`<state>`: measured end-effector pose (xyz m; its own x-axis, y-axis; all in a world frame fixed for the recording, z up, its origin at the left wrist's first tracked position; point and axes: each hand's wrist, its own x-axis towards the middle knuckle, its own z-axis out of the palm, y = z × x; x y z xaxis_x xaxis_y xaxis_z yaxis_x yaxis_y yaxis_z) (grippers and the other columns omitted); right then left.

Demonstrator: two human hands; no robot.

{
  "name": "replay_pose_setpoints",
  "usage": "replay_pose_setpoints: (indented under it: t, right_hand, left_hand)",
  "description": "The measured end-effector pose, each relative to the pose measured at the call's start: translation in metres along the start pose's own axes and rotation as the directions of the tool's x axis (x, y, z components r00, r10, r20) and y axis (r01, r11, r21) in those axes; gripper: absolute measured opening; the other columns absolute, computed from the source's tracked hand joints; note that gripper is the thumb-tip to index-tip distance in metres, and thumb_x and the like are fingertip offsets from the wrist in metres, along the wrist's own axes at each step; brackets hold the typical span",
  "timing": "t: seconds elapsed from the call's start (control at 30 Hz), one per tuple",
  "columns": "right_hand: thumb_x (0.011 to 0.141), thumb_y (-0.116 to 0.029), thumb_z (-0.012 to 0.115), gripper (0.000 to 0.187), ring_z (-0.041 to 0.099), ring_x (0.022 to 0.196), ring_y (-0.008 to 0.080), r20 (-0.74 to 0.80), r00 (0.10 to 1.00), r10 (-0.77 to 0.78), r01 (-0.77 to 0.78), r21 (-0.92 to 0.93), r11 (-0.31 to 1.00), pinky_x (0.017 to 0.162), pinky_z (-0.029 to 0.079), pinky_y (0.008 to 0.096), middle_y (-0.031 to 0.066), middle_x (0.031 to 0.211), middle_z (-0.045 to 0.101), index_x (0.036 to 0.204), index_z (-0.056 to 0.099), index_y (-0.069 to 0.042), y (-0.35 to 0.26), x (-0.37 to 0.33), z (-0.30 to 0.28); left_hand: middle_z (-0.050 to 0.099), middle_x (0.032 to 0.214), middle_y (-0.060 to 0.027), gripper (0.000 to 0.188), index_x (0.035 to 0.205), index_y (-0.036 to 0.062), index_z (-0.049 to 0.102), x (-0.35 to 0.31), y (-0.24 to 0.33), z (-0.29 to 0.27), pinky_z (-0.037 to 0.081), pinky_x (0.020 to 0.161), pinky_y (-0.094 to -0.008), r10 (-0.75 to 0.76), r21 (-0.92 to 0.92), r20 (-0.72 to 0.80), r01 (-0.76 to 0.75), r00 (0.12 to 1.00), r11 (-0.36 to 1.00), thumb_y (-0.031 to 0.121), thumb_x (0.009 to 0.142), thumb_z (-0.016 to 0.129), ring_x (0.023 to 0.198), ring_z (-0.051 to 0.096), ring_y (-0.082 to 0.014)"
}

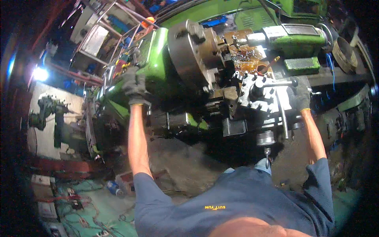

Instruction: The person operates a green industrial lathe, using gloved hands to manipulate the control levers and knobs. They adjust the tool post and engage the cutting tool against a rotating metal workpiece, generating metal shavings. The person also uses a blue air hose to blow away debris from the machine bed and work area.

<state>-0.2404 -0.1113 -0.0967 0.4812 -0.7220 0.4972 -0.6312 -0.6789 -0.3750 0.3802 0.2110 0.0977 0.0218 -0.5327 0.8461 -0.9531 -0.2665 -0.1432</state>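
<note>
Tool-post lever (278,83), crossing the square tool post (246,93), is running left to right, its knob (294,81) ending beside the gloved right hand (303,94), the nearer one. The left hand (135,85) is resting by the green headstock (158,51); whether either is gripping, one cannot tell. Below, a stained floor (169,154) is spreading; far left, a metal frame (92,57) is standing.

Both arms reach forward, set wide apart. Left hand (135,85) gloved dark grey, back of hand uppermost; finger detail blurred, grip unclear. Left forearm (138,136) bare, nearly straight out, wrist roughly in line. Right hand (301,93) likewise gloved, fingers pointing away from body; their curl hard to make out. Right forearm (313,132) bare, slanting inward from elbow to wrist. Left hand a little farther forward.
</note>
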Motion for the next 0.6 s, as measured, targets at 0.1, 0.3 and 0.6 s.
replay_pose_setpoints:
  t: [0.1,0.3,0.6]
  right_hand:
    - [0.090,-0.021,0.069,0.038,0.058,0.132,0.0350,0.024,1.000,0.004,-0.002,-0.079,0.997,0.114,0.044,0.0441,0.0158,0.136,0.067,0.126,0.070,-0.008,0.010,-0.005,-0.006]
    - [0.085,-0.020,0.072,0.042,0.060,0.124,0.0379,-0.025,0.999,-0.033,0.032,-0.046,0.998,0.109,0.046,0.0454,0.0191,0.130,0.066,0.125,0.067,-0.006,0.002,0.006,0.001]
    - [0.086,-0.019,0.071,0.045,0.061,0.123,0.0379,0.015,0.986,0.164,-0.164,0.092,0.982,0.107,0.047,0.0428,0.0192,0.128,0.066,0.129,0.066,-0.007,0.009,-0.002,0.005]
  left_hand:
    - [0.075,0.109,-0.0156,0.025,0.110,0.0038,0.075,0.021,-0.030,0.055,0.051,0.102,-0.0431,-0.062,-0.114,0.146,0.079,0.987,0.990,0.021,0.092,0.071,0.108,0.070,-0.0359]
    - [0.078,0.102,-0.0163,0.023,0.103,-0.0009,0.078,0.006,-0.119,0.144,0.056,0.088,-0.0404,-0.275,-0.389,-0.031,0.242,0.961,0.889,0.018,0.094,0.067,0.095,0.073,-0.0305]
    - [0.078,0.091,-0.0142,0.028,0.093,-0.0007,0.078,0.013,-0.088,0.145,0.055,0.077,-0.0362,-0.346,-0.377,-0.033,0.309,0.938,0.873,0.024,0.096,0.065,0.082,0.071,-0.0238]
